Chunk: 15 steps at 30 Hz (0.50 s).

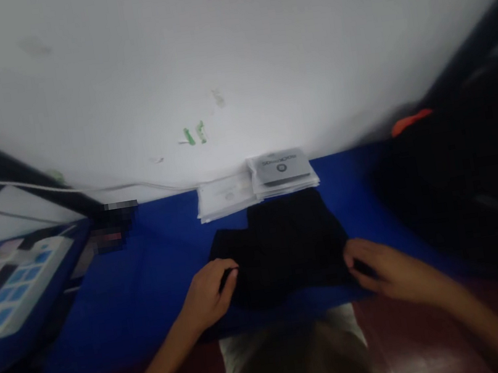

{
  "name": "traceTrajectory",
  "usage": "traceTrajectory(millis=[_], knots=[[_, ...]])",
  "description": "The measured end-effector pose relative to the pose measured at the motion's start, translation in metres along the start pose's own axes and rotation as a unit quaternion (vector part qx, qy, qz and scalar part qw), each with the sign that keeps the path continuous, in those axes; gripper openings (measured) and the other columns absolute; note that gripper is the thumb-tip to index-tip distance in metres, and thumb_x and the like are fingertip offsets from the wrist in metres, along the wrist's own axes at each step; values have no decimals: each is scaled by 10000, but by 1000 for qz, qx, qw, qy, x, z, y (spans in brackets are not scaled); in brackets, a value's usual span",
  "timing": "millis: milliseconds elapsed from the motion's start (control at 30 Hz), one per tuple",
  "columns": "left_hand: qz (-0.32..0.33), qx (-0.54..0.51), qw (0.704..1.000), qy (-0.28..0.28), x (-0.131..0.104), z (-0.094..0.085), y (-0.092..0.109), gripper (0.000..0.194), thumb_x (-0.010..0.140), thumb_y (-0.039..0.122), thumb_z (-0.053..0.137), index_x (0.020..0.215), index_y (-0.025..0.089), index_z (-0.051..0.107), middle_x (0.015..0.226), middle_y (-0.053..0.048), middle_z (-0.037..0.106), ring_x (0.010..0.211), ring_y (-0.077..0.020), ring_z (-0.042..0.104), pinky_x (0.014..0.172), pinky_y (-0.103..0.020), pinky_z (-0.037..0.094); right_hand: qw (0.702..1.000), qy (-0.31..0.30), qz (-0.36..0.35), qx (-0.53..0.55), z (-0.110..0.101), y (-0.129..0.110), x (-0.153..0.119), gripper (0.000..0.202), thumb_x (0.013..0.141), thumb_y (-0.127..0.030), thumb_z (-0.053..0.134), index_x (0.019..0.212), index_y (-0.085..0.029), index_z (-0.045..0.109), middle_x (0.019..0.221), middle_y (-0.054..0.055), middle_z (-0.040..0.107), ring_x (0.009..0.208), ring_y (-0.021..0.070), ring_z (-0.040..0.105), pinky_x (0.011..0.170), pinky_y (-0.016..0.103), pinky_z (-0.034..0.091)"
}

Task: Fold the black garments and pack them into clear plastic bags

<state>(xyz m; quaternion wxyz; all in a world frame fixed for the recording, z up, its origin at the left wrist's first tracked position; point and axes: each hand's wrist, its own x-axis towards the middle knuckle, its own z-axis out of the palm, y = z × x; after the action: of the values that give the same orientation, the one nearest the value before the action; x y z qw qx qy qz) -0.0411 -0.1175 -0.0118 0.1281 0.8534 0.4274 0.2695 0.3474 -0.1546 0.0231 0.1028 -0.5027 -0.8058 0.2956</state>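
Observation:
A piece of black cloth point(290, 242) lies spread on the blue table near its front edge. My left hand point(211, 292) pinches the cloth at its left side, thumb and fingers closed on it. At the opposite side, my right hand point(375, 264) is closed on the cloth's right edge in a similar pinch. Behind the cloth are flat white plastic packets point(227, 196) and, to their right, a stack of packets with a grey printed one point(286, 167) on top.
The blue table point(150, 276) meets a white wall. A white power strip point(23, 285) with blue sockets is at the left, and a cable runs along the wall. A large dark mass with an orange piece point(411, 121) stands at the right.

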Motion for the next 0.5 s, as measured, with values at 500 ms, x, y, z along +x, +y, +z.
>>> traceTrajectory(millis=[500], knots=[[-94, -2, 995, -36, 31, 9, -19, 291, 991, 421, 400, 1152, 228, 548, 1045, -38, 696, 910, -202, 700, 783, -307, 542, 987, 119, -50, -95, 34, -9, 16, 405, 808, -203, 600, 1208, -235, 548, 1071, 108, 665, 986, 293, 647, 834, 461, 545]])
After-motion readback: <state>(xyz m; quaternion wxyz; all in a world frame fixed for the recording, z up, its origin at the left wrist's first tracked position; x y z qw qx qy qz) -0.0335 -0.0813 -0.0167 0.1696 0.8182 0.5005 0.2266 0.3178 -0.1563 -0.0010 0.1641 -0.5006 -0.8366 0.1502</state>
